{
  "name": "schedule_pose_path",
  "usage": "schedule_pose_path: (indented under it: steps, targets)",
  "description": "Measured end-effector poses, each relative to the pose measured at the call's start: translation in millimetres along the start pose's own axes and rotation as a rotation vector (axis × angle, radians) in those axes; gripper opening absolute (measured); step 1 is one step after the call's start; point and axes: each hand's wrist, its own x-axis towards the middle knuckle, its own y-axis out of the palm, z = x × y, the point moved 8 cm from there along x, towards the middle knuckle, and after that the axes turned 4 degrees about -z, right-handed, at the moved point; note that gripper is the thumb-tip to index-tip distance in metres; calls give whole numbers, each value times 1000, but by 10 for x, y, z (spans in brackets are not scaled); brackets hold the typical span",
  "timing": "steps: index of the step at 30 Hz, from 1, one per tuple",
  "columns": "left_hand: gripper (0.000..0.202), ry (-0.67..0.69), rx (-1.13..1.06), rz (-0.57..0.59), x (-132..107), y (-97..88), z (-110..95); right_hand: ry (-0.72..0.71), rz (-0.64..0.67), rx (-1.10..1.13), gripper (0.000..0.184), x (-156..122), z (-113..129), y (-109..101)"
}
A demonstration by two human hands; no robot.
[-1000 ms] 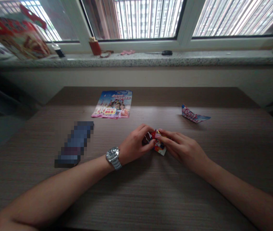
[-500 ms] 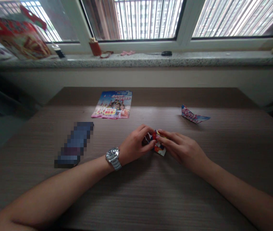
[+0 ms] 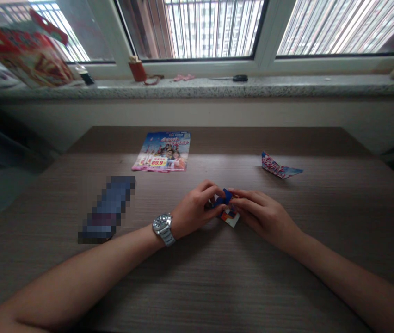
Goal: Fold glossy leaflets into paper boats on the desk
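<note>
Between my two hands, low over the table, is a small piece of folded printed paper [image 3: 230, 217] in blue, orange and white. My left hand [image 3: 199, 206], with a metal watch [image 3: 163, 227] on its wrist, pinches the paper's left side between thumb and fingers. From the other side my right hand [image 3: 261, 210] grips the paper's right edge with its fingertips. The fingers cover part of the paper, so its full shape is hidden. Beyond my right hand lies a folded paper boat-like piece [image 3: 280, 170] with raised ends.
A stack of printed flyers [image 3: 164, 152] lies on the wooden table [image 3: 197, 286] at the back left. Nearer, on the left, is a blurred-out phone-shaped object [image 3: 108, 210]. The window sill [image 3: 287, 85] holds a red bag [image 3: 32, 58], a red container [image 3: 137, 70] and a black-handled tool [image 3: 240, 78].
The paper between my fingers has been turned or folded: a blue part shows on top where red and yellow showed before. Both hands stay nearly in place.
</note>
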Motion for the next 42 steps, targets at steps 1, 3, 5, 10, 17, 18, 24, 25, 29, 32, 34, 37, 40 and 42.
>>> schedule_pose_path:
  steps: [1, 3, 5, 10, 17, 18, 24, 25, 29, 32, 34, 37, 40, 42]
  targets:
    - [15, 1, 0, 0, 1, 1, 6, 13, -8, 22, 29, 3, -7, -8]
    - [17, 5, -3, 4, 4, 4, 14, 45, -23, 65, 27, 4, -26, -22]
    - [18, 11, -1, 9, 5, 8, 18, 97, -31, 103, 25, -1, -62, -27]
    - [20, 30, 16, 22, -4, 19, 14, 293, -63, 198, 23, -36, -214, -26]
    - [19, 118, 13, 22, -16, 21, -77, 374, -48, 244, 21, -22, -275, -14]
    - [18, 126, 10, 23, -17, 22, -86, 392, -45, 256, 20, -25, -287, -8]
    - [20, 131, -1, 31, -19, 36, -88, 485, -40, 306, 18, -57, -361, 30]
    - [20, 128, -1, 32, -20, 37, -87, 497, -35, 314, 18, -63, -371, 37]
    - [22, 96, -10, 47, -19, 42, -87, 524, -12, 347, 18, -79, -393, 69]
    - [25, 45, 1, 47, -11, 27, -77, 528, -26, 399, 18, -83, -395, 75]
    - [26, 15, 17, 32, -4, -1, -65, 529, -41, 422, 17, -86, -397, 69]
    - [26, 5, 19, 23, 3, -31, -65, 533, -40, 429, 17, -94, -407, 63]
    - [27, 7, 19, 23, 2, -43, -68, 547, -39, 417, 17, -115, -439, 51]
    - [27, 4, 15, 27, -2, -39, -66, 558, -49, 408, 17, -131, -463, 35]
